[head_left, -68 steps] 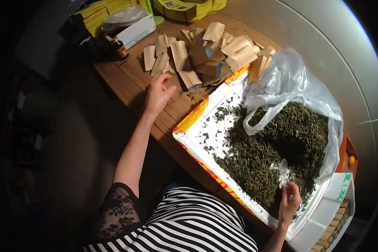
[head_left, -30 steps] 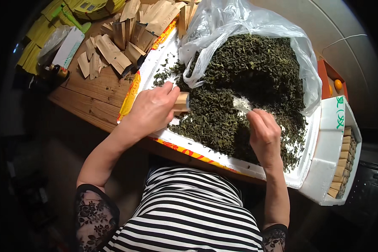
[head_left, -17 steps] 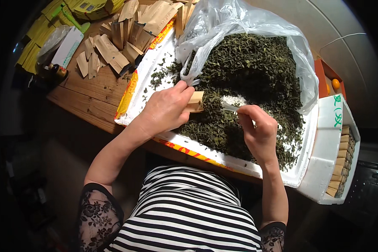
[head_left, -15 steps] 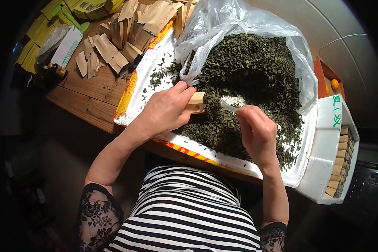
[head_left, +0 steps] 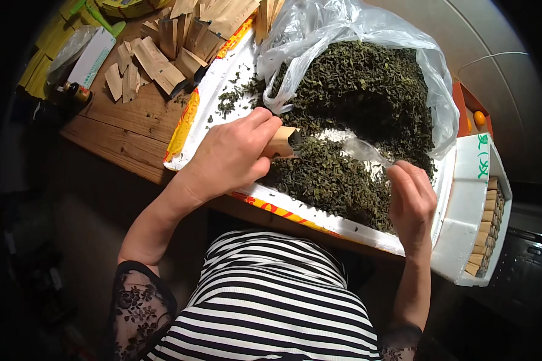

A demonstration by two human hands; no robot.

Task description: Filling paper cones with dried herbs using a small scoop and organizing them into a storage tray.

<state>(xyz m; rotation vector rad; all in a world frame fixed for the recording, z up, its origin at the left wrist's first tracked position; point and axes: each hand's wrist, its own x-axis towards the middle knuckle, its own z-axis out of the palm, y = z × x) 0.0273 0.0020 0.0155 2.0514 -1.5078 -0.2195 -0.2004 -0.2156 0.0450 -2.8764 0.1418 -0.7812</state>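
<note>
In my left hand [head_left: 238, 147] is a small brown paper pouch [head_left: 281, 143], held sideways with its open mouth facing right, over the near left part of the leaves. My right hand [head_left: 414, 195] pinches the handle of a clear plastic spoon [head_left: 362, 150]. The spoon's bowl is over a pale patch among the leaves, apart from the pouch. Dark green dried leaves [head_left: 349, 90] form a heap, partly inside a clear plastic bag [head_left: 289, 60] and partly spilled onto a white foam tray [head_left: 190, 147].
Several brown pouches [head_left: 156, 66] lie on the wooden table [head_left: 132, 129] at the far left. Right of the tray stands a white foam box [head_left: 464, 204] with filled rows of pouches [head_left: 488, 222]. Behind it, an orange box [head_left: 464, 102] holds orange fruit [head_left: 479, 118].
My right hand has moved right and slightly nearer, drawing the spoon away from the pouch. My left hand has barely shifted, and more of the pouch's dark mouth shows.
</note>
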